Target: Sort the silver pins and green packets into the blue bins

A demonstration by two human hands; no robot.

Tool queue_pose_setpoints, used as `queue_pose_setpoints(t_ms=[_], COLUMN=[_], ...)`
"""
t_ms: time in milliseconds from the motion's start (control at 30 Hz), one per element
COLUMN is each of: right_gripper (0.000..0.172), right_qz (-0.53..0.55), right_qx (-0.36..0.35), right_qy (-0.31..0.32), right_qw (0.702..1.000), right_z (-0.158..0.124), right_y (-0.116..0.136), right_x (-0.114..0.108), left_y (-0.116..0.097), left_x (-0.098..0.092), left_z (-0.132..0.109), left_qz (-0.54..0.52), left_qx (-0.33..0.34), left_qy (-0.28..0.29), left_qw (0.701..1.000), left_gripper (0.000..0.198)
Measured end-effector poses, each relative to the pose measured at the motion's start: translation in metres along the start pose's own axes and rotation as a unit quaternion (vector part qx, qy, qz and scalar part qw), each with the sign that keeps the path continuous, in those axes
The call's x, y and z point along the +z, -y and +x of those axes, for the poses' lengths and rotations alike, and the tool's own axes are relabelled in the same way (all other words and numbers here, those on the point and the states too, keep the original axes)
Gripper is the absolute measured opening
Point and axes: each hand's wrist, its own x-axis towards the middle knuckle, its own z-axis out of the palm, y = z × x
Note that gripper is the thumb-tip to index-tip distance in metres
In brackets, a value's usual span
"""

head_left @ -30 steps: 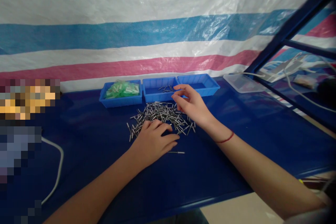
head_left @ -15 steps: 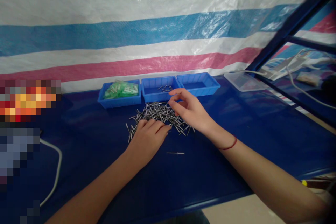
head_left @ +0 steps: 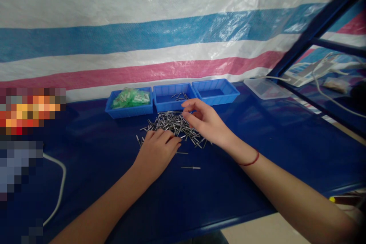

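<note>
A loose pile of blind rivets (head_left: 171, 122) with thin silver shanks lies on the dark blue table. My left hand (head_left: 158, 146) rests palm down over the near left edge of the pile. Its fingers are bent, and a rivet's bright end (head_left: 183, 136) pokes out by the thumb and forefinger, which look pinched on it. Over the right side of the pile hovers my right hand (head_left: 204, 120), its fingers curled with a gap between thumb and forefinger; nothing shows in it. Two single rivets lie nearer me, one (head_left: 182, 153) beside my left thumb and one (head_left: 191, 167) farther down.
Behind the pile stand three blue bins: the left bin (head_left: 130, 112) holds green bags of parts, the middle bin (head_left: 168, 105) a few rivets, and the right bin (head_left: 220, 99) shows a bare floor. A clear plastic lid (head_left: 267, 88) and white cable (head_left: 63, 175) lie on the table.
My left hand has shifted slightly left, and a single rivet now shows on the table beside its thumb. My right hand has moved a little left, fingers still curled.
</note>
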Motion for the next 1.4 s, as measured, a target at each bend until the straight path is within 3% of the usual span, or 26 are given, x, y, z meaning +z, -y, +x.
queue_pose_setpoints(t_ms=[367,500,667,800,1000,1267,1400], right_gripper=[0.019,0.013,0.023,0.026,0.022,0.023,0.017], right_qz=[-0.022,-0.044,-0.031,0.061,0.128,0.131,0.118], right_qx=[-0.01,-0.013,0.004,0.046,0.107,0.124,0.079], right_qy=[0.038,0.075,0.179,0.216,0.212,0.203,0.157], right_qw=[0.999,0.996,0.983,0.973,0.963,0.962,0.977], right_z=[-0.005,-0.008,-0.012,-0.013,-0.016,-0.017,-0.018], right_y=[0.001,0.005,0.016,0.02,0.018,0.02,0.017], right_x=[0.006,0.006,0.007,0.009,0.014,0.018,0.019], left_y=[-0.003,0.0,0.006,0.006,0.009,0.009,0.011], left_x=[-0.001,-0.003,-0.015,-0.018,-0.012,-0.018,-0.014], left_z=[0.003,0.003,-0.001,-0.004,-0.006,-0.007,-0.008], left_qz=[0.033,0.029,-0.083,-0.231,-0.36,-0.34,-0.342], left_qx=[-0.019,-0.019,-0.052,-0.12,-0.207,-0.19,-0.201], left_qy=[0.015,-0.04,-0.101,-0.129,-0.152,-0.162,-0.162], left_qw=[0.999,0.999,0.99,0.957,0.897,0.907,0.904], left_gripper=[0.014,0.015,0.019,0.011,0.01,0.006,0.009])
